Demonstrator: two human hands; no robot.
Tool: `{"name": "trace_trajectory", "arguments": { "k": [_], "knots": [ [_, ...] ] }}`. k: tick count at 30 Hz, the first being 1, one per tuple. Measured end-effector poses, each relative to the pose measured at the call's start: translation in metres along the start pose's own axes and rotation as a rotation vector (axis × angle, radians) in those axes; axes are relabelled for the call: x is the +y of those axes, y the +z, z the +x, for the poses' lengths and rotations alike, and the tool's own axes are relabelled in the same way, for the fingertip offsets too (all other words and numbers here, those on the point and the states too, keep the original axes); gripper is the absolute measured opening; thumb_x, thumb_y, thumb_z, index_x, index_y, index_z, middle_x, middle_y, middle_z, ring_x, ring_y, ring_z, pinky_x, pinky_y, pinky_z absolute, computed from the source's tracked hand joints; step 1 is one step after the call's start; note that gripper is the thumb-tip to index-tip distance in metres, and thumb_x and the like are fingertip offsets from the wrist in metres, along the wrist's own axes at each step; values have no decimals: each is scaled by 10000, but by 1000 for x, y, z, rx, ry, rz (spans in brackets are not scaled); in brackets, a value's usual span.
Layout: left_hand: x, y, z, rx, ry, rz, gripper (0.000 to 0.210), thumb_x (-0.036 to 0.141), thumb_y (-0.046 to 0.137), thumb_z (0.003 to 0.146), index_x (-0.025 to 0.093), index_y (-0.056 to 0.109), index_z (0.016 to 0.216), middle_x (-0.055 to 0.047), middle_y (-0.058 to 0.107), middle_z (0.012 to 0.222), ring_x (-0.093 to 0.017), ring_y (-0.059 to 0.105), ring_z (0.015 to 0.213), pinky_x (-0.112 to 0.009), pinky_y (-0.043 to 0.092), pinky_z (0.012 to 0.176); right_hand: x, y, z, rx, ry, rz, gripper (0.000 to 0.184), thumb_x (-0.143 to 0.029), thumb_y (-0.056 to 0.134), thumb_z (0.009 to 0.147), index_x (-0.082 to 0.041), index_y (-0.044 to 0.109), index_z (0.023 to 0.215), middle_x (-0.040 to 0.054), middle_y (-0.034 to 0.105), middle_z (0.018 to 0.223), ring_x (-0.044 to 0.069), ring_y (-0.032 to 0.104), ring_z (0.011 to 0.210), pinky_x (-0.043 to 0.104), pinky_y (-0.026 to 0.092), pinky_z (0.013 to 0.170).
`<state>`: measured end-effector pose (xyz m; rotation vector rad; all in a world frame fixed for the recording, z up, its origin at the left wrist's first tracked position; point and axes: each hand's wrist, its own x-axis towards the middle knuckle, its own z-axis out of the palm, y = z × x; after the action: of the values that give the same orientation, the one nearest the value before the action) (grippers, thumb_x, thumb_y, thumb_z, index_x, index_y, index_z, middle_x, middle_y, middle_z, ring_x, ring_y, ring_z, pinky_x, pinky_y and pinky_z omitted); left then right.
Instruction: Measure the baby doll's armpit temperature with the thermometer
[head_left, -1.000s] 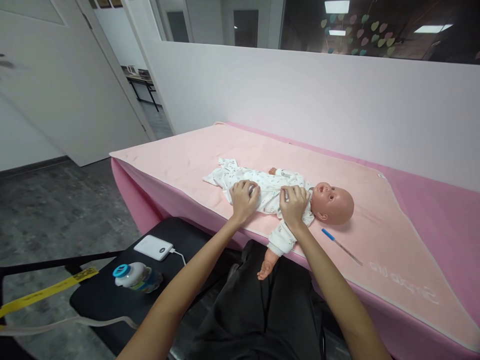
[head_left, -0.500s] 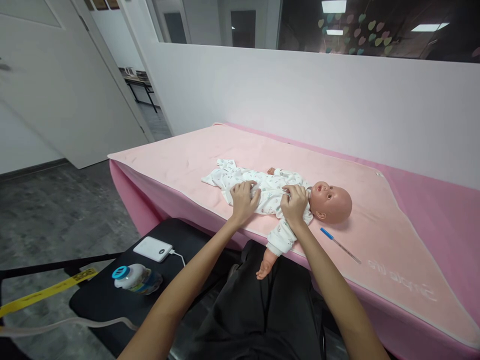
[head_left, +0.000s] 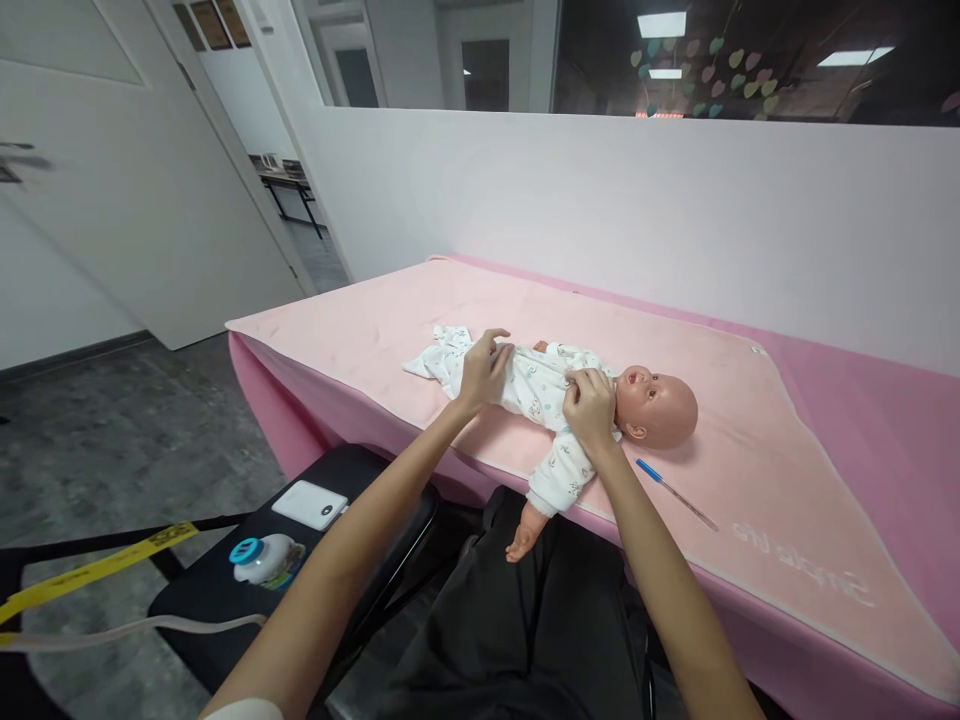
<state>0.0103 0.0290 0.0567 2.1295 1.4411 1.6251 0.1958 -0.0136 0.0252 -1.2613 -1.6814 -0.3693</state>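
Note:
A baby doll (head_left: 658, 410) lies on its back on the pink blanket, its bald head to the right. It wears a white printed romper (head_left: 538, 388), whose leg end lies loose to the left. My right hand (head_left: 590, 408) is closed at the chest, fingers curled and pinching the romper's front below the neck. My left hand (head_left: 484, 372) is over the romper near the waist, with its fingers bent and apart from the thumb. The doll's near arm hangs past the table edge, its hand (head_left: 526, 535) bare. The far hand shows only in part.
The pink blanket (head_left: 750, 450) covers the table, and a blue-capped pen-like stick (head_left: 676, 493) lies by the doll's head. At the left, a black chair (head_left: 217, 570) bears a white power bank (head_left: 310, 505) and a blue-lidded bottle (head_left: 262, 560). A white wall (head_left: 600, 200) stands behind.
My left hand has lifted and shifted away from me across the romper, turning onto its side. My right hand stays at the chest. The camera view has tilted slightly.

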Motion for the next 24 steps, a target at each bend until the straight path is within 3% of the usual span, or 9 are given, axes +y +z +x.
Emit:
{"name": "trace_trajectory", "arguments": {
  "k": [3, 5, 9, 15, 19, 21, 24],
  "knots": [
    [4, 4, 20, -24, -42, 16, 208, 284, 479, 844, 193, 540, 1021, 33, 408, 632, -109, 432, 576, -218, 329, 586, 3, 0, 2, 0, 11, 1, 287, -22, 397, 765, -171, 625, 855, 53, 622, 854, 186, 492, 813, 297, 373, 755],
    [3, 7, 26, -108, -68, 58, 195, 298, 493, 836, 197, 548, 993, 29, 429, 625, -119, 448, 586, -224, 326, 587, 5, 0, 2, 1, 39, -11, 299, -11, 386, 772, -165, 627, 861, 59, 620, 860, 189, 485, 814, 296, 376, 752],
    [-3, 7, 15, -303, -83, 202, 235, 349, 453, 857, 200, 538, 1018, 23, 452, 572, -150, 471, 578, -242, 304, 561, 8, 0, 0, -65, 24, -61, 315, 9, 382, 764, -165, 634, 842, 64, 620, 876, 193, 476, 815, 307, 364, 746],
    [-2, -15, -36, -228, -244, 228, 375, 431, 358, 882, 203, 440, 1168, 32, 479, 551, -159, 486, 533, -243, 289, 518, 6, 2, -2, -139, 15, -138, 314, -9, 404, 775, -177, 651, 873, 56, 637, 872, 201, 469, 828, 318, 339, 752],
    [-2, -22, -69, -265, -231, 120, 378, 387, 391, 866, 198, 410, 1192, 49, 418, 568, -137, 444, 529, -238, 309, 538, 3, 1, -1, -142, 41, -159, 293, -34, 411, 778, -163, 643, 900, 59, 633, 830, 200, 480, 816, 312, 334, 739],
    [-1, -24, -74, -258, -204, 16, 354, 363, 394, 866, 201, 414, 1180, 52, 389, 580, -120, 414, 524, -234, 316, 550, 1, 1, -1, -119, 45, -154, 287, -46, 411, 775, -158, 639, 909, 60, 630, 817, 200, 484, 809, 311, 334, 734],
    [6, -29, -67, -137, -217, -209, 327, 372, 384, 877, 218, 395, 1164, 56, 352, 585, -99, 363, 496, -218, 297, 511, 1, 0, -1, -68, 43, -123, 278, -66, 401, 781, -156, 636, 900, 61, 627, 798, 199, 487, 787, 311, 335, 727]
  ]
}}
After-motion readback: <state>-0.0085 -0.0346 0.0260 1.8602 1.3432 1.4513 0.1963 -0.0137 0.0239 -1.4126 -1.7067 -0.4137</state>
